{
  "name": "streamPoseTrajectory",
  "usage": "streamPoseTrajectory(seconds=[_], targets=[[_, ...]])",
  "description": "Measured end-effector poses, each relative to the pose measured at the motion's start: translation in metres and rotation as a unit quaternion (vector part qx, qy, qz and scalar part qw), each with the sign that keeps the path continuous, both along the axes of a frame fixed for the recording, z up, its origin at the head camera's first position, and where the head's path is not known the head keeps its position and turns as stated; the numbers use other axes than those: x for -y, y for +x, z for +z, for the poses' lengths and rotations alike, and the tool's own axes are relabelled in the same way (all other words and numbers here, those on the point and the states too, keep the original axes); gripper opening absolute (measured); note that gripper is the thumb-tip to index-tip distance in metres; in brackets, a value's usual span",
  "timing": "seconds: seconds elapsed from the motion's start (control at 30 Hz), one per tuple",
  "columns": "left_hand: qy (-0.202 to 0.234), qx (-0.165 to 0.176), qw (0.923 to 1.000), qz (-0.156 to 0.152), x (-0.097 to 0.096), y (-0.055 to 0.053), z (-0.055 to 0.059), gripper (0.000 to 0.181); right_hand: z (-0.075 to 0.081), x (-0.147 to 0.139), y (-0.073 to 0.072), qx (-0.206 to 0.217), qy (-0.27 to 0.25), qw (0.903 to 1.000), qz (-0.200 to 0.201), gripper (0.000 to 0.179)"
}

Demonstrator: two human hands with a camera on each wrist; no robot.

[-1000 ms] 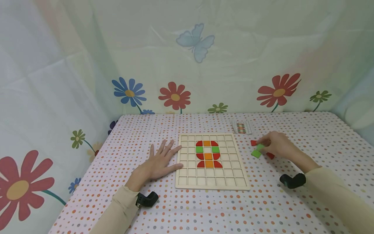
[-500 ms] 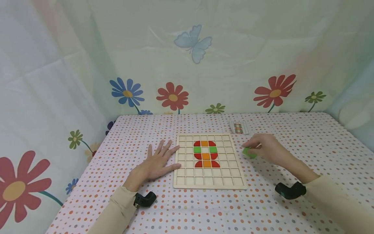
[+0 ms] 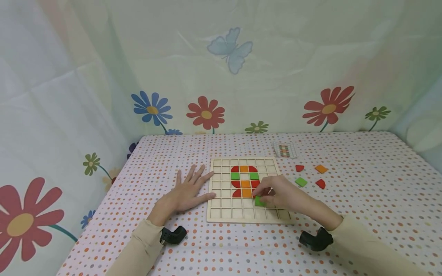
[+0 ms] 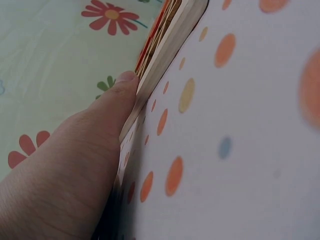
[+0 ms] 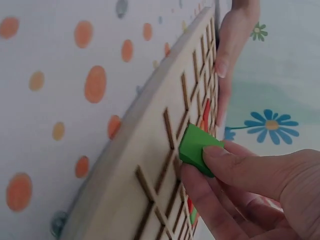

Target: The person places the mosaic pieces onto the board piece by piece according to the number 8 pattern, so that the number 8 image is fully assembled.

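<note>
A pale wooden grid board [image 3: 221, 214] lies on the table, with red, orange and green tiles set in its middle columns. My right hand [image 3: 284, 193] pinches a green square tile [image 5: 196, 146] between thumb and fingers, over the board just below the lower right red tile. In the right wrist view the tile is tilted, close over the grid lines. My left hand [image 3: 185, 195] rests flat with fingers spread, fingertips at the board's left edge. In the left wrist view its thumb [image 4: 117, 102] lies along the board's side.
Right of the board lie a red quarter-round tile [image 3: 299, 168], an orange tile [image 3: 321, 169], a green square tile [image 3: 301, 181] and another red tile [image 3: 320, 184]. A small pattern card [image 3: 291, 150] lies behind the board. A flowered curtain [image 3: 276, 76] hangs behind the table.
My right hand has picked up a green tile from the loose pieces at the right and carried it left over the board. The left hand stays in place.
</note>
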State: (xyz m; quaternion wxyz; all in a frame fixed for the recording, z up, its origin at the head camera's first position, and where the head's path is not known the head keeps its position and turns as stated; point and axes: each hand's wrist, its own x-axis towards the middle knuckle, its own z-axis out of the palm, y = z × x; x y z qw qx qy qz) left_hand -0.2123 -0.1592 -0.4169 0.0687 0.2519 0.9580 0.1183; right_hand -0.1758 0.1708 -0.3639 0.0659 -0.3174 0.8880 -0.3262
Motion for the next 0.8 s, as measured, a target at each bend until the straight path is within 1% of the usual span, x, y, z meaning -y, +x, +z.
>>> streamPoseTrajectory(seconds=[0.1,0.2,0.4,0.57,0.7,0.8], targets=[[-0.005,0.0,1.0,0.001,-0.001,0.0,0.001,0.08,-0.002,0.001,0.0,0.012,-0.004,0.9999,-0.006,0.018],[-0.004,-0.004,1.0,0.003,-0.001,0.0,0.002,0.08,-0.002,0.001,-0.001,0.015,-0.004,0.9999,-0.006,0.018],[-0.007,0.005,0.9999,0.005,-0.001,0.0,0.0,0.081,-0.002,0.004,0.0,0.021,0.006,0.9997,-0.01,0.017],[-0.007,0.004,1.0,0.005,-0.001,-0.001,-0.002,0.081,-0.001,0.01,0.002,0.01,0.033,0.9993,-0.017,0.016],[-0.008,0.002,1.0,0.003,-0.001,-0.001,-0.001,0.081,-0.001,0.014,0.005,-0.009,0.056,0.9979,-0.03,0.015],[-0.005,0.002,1.0,0.004,-0.001,0.0,-0.001,0.081,-0.001,0.017,0.006,-0.014,0.068,0.9968,-0.04,0.015]])
